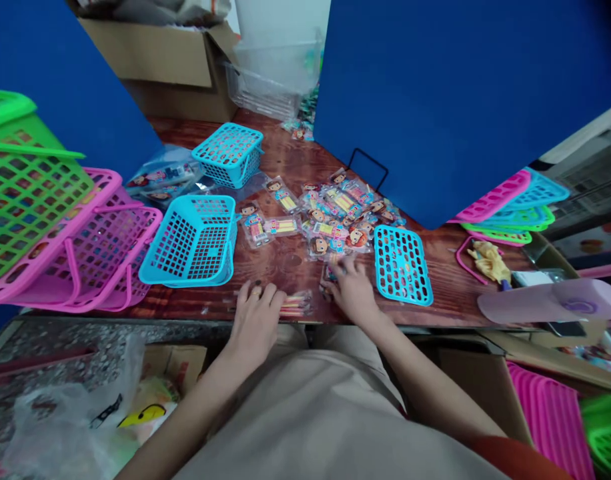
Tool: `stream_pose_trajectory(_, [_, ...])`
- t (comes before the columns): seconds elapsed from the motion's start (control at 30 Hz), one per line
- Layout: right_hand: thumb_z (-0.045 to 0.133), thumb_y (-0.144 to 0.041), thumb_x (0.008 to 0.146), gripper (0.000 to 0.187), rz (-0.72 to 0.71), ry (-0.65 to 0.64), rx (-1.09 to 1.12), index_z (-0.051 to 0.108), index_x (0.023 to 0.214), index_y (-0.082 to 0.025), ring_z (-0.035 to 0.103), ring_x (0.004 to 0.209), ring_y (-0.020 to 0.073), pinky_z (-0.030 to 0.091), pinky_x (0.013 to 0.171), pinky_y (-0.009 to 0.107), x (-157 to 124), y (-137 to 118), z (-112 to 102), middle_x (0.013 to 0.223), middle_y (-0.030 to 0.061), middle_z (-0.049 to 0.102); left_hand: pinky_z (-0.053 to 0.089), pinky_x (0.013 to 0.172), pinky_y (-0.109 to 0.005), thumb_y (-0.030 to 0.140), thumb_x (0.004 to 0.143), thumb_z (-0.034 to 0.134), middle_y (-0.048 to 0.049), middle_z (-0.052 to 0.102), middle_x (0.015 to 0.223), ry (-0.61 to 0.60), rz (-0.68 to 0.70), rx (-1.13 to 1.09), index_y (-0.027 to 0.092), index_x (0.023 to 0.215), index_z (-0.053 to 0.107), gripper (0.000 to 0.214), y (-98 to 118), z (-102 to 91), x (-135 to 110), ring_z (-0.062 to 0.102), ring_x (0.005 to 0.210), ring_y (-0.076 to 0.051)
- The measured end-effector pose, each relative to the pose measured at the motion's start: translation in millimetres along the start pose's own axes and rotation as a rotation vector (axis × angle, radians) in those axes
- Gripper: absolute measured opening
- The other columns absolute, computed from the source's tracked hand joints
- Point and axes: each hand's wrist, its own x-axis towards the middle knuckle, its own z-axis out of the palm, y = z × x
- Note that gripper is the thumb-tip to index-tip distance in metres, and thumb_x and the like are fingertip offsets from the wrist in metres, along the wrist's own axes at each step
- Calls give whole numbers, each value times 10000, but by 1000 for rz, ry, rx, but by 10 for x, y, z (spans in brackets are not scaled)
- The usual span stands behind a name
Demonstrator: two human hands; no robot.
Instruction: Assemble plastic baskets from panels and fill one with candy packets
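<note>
My left hand (255,320) rests on the wooden table (285,267), its fingers curled and holding nothing visible. Just to its right lies a small bundle of striped plastic-wrapped items (296,305). My right hand (353,288) has its fingertips on a clear packet (329,273), mostly hidden beneath them, and I cannot tell whether it grips it. Beyond both hands, a heap of cartoon-printed clear packets (335,217) covers the table's middle. A flat turquoise plastic grid (401,265) lies to the right of my right hand, and a turquoise basket (190,241) lies on its side to the left.
Stacked green and pink baskets (50,213) overhang the left table edge. Another turquoise basket (229,155) stands farther back. A blue panel (450,100) rises behind the table, with a cardboard box (160,63) beyond it. Stacked flat grids (510,203) lie at right.
</note>
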Motion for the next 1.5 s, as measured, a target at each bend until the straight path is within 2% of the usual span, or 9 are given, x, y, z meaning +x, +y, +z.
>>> stream_pose_trajectory(0.13, [441, -352, 961, 424, -216, -106, -39, 548, 1335, -183, 473, 1174, 332, 417, 959, 457, 13, -129, 110, 1372, 211, 462, 382, 1002, -499, 80, 771, 537, -80, 636, 1018, 20, -28, 4, 180, 1033, 626, 295, -126, -25, -85, 529, 929, -273])
stream_pose_trajectory(0.37, [508, -322, 952, 303, -202, -250, 274, 645, 1161, -149, 622, 921, 194, 471, 830, 286, 539, -524, 60, 1086, 127, 619, 365, 1003, -492, 85, 784, 516, -77, 645, 995, 38, -62, 32, 169, 1044, 619, 292, -220, -46, -258, 519, 926, -272])
stream_pose_trajectory(0.57, [500, -268, 935, 327, -48, 135, 74, 622, 1215, -151, 492, 1113, 284, 402, 975, 420, 940, -61, -104, 1167, 149, 614, 350, 1024, -501, 76, 774, 527, -71, 652, 1038, 68, -61, 19, 174, 1052, 625, 310, -217, -25, -354, 526, 933, -266])
stream_pose_trajectory(0.77, [667, -330, 816, 405, -48, 119, -159, 622, 1159, -121, 516, 1042, 320, 419, 882, 418, 1038, 345, -75, 1113, 183, 621, 357, 1018, -503, 71, 764, 533, -72, 658, 1024, 61, -63, 13, 181, 1031, 629, 304, -205, -10, -330, 527, 909, -267])
stream_pose_trajectory(0.97, [555, -448, 864, 288, 222, 310, 177, 604, 966, -183, 545, 657, 194, 384, 624, 292, 860, 203, -179, 779, 45, 641, 333, 1057, -514, 50, 744, 544, -61, 649, 1003, 45, -72, 7, 187, 1039, 625, 335, -187, -9, -344, 531, 935, -267])
stream_pose_trajectory(1.1, [591, -502, 812, 315, 299, 501, 266, 576, 749, -194, 545, 778, 220, 425, 709, 337, 760, 198, -219, 825, 74, 599, 344, 1046, -518, 49, 757, 533, -63, 649, 991, 38, -78, 13, 189, 1023, 626, 315, -180, -20, -342, 535, 924, -266])
stream_pose_trajectory(1.23, [661, -501, 748, 337, 347, 662, 871, 497, 739, -208, 535, 699, 166, 463, 683, 317, 748, 175, -233, 705, -1, 520, 344, 1047, -519, 53, 761, 532, -62, 648, 989, 34, -77, 17, 187, 1028, 625, 312, -182, -24, -334, 532, 921, -266])
stream_pose_trajectory(1.4, [750, -497, 644, 435, 414, 371, 1471, 457, 813, -225, 544, 543, 112, 482, 509, 254, 640, -283, 49, 681, -49, 567, 350, 1040, -511, 59, 754, 542, -66, 652, 997, 67, -57, 12, 190, 1024, 625, 312, -193, -16, -332, 532, 916, -264])
stream_pose_trajectory(1.5, [748, -518, 656, 433, 432, 43, 1461, 485, 840, -226, 577, 526, 142, 513, 510, 287, 471, -488, 252, 663, -37, 603, 361, 1031, -508, 66, 757, 546, -74, 653, 1034, 79, -51, 26, 192, 1026, 627, 308, -199, -4, -334, 533, 928, -269])
